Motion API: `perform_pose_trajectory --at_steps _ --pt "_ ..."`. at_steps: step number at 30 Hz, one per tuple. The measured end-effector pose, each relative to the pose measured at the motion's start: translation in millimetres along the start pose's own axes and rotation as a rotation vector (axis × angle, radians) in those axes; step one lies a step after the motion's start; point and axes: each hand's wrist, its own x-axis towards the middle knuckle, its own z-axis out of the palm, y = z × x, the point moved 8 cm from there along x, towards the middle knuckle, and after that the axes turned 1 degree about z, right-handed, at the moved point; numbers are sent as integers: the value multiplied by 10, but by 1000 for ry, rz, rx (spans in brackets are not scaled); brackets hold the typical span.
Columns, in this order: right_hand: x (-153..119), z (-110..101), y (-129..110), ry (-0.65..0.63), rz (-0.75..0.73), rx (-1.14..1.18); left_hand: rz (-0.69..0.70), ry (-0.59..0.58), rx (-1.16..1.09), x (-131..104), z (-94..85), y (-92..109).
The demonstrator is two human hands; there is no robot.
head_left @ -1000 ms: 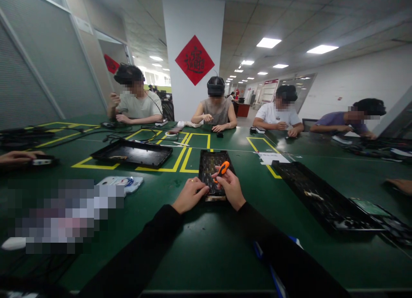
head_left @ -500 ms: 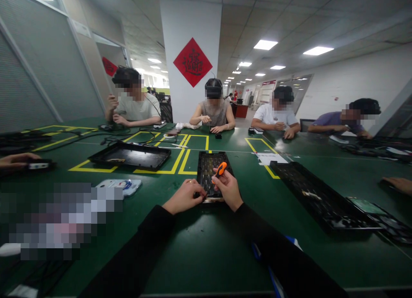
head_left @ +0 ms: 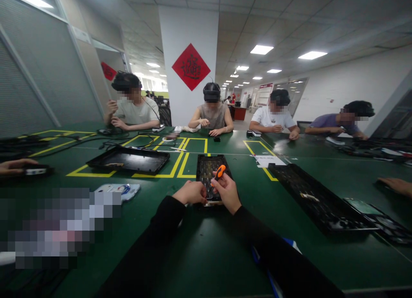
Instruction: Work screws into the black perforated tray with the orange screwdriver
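In front of me a black plastic casing (head_left: pixel 209 164) lies on the green table, its open ribbed inside facing up. My right hand (head_left: pixel 229 195) is closed around an orange and black screwdriver (head_left: pixel 220 173), held tilted over the casing; the tip of its shaft is hard to make out. My left hand (head_left: pixel 192 192) is closed at the casing's near left corner, fingertips pressed together and pointing down. What they pinch, if anything, is hidden. A pale strip (head_left: pixel 213 203) runs along the casing's near edge, between both hands.
A larger black casing (head_left: pixel 128 158) lies to the left, a long one (head_left: pixel 317 195) to the right. A phone (head_left: pixel 128 191) is on the left. Green circuit board (head_left: pixel 363 206) at right. Several people sit across; other people's hands (head_left: pixel 16 166) show at both sides.
My left hand has turned over the casing's near corner, its wrist and forearm shifting right and up. The screwdriver stays in my right hand, nearly still. The view has tipped slightly.
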Motion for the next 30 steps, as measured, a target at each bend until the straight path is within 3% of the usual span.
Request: perform_pose_trajectory --at_steps 5,15,23,30 --pt "9 2 19 -8 4 10 -66 -88 114 49 15 55" --pt "5 8 10 1 5 -14 -30 -20 128 8 -7 71" --pt "23 -2 55 5 5 -21 -35 -107 176 4 26 66" --pt "28 -4 64 4 -2 -14 -38 -117 204 -17 -3 83"
